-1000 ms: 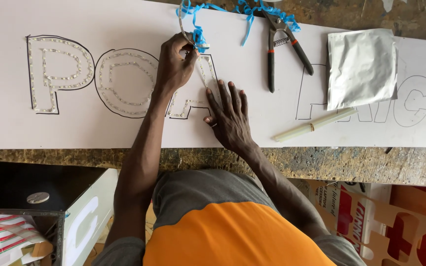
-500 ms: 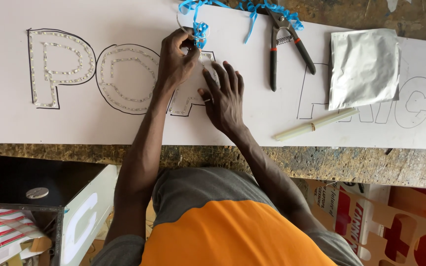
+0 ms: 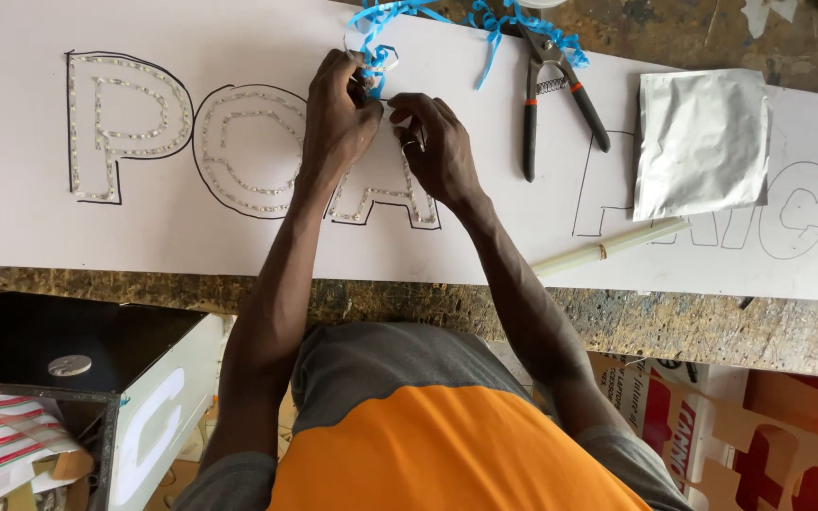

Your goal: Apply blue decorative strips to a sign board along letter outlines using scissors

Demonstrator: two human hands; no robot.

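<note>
My left hand (image 3: pixel 338 118) pinches a thin strip (image 3: pixel 371 59) at the top of the outlined letter, fingers closed on it | my right hand (image 3: pixel 437 142) meets it, fingertips closed on the same strip | blue ribbon (image 3: pixel 499 21) just above both | pliers (image 3: pixel 556 95) right of my right hand | white board (image 3: pixel 97 237) beneath, on the bench (image 3: pixel 693 322)

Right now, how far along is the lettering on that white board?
The first two outlined letters are filled with light strips. Both hands, left hand and right hand, work at the top of the third letter, already partly lined. The outlines on the right are bare.
</note>
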